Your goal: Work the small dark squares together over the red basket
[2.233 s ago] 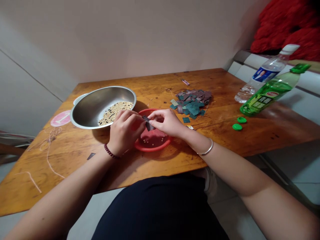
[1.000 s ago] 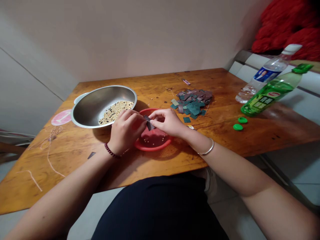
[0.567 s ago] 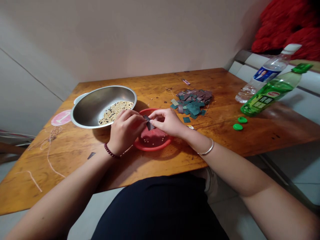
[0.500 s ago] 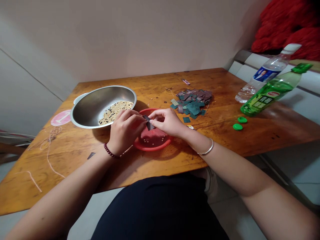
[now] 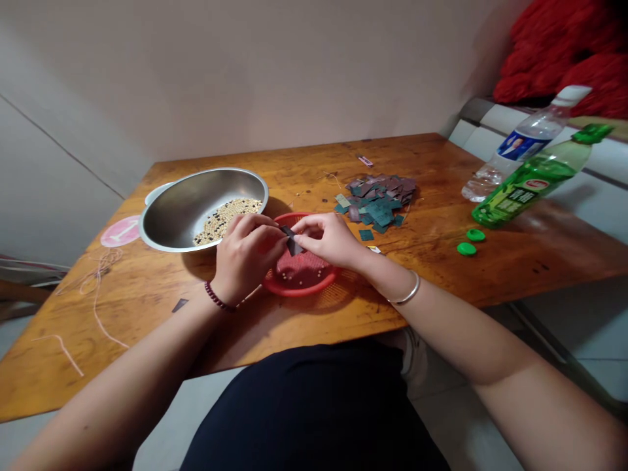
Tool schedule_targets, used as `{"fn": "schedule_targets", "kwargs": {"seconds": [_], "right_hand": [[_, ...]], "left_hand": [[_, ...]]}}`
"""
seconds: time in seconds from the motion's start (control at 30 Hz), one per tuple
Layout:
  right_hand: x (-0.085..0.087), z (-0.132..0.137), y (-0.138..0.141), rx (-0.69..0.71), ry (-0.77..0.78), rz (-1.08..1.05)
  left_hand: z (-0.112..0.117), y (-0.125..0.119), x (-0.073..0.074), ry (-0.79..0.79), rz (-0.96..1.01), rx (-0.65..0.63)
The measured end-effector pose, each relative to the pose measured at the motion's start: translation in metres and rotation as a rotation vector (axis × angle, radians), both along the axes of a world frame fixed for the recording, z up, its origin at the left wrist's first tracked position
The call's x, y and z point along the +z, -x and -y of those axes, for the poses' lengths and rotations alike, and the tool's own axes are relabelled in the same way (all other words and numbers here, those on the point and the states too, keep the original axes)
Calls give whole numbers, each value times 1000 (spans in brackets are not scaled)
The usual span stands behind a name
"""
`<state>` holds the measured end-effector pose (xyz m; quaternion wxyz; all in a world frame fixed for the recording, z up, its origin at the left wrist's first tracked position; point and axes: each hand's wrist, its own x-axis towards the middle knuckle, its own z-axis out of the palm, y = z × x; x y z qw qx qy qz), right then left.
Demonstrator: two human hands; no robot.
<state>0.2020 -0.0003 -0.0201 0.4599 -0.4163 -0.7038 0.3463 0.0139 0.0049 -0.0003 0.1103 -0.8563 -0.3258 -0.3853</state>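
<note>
My left hand (image 5: 250, 252) and my right hand (image 5: 331, 241) meet above a red plastic basket (image 5: 303, 288). Between their fingertips they pinch a small dark square piece (image 5: 293, 243), whose material I cannot make out. A few pale beads lie in the bottom of the basket. Just left of it stands a steel basin (image 5: 179, 209) with many small cream and black beads (image 5: 228, 219) heaped on one side. Beyond my right hand, a loose pile of dark green and brown squares (image 5: 380, 203) lies on the wooden table (image 5: 304, 154).
Two bottles, one clear (image 5: 524, 144) and one green (image 5: 534, 183), stand at the right, with two green caps (image 5: 471, 242) before them. A tangle of pale string (image 5: 101, 271) lies at the left by a round pink disc (image 5: 120, 231). A dark scrap (image 5: 180, 305) rests near my left wrist.
</note>
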Motion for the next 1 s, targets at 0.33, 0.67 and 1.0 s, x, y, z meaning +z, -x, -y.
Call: {"fn": "schedule_targets", "kwargs": {"seconds": [0.33,0.67,1.0], "right_hand": [[3,2,-1,3,-4,-11],[2,1,-1,9,-13,-16],[4,3,0,-5,-5,18]], "left_hand": [[1,-1,-1,9,-8,-13],[0,-1,1,22,-16,-26],[0,-1,1,27,-14,-15]]}}
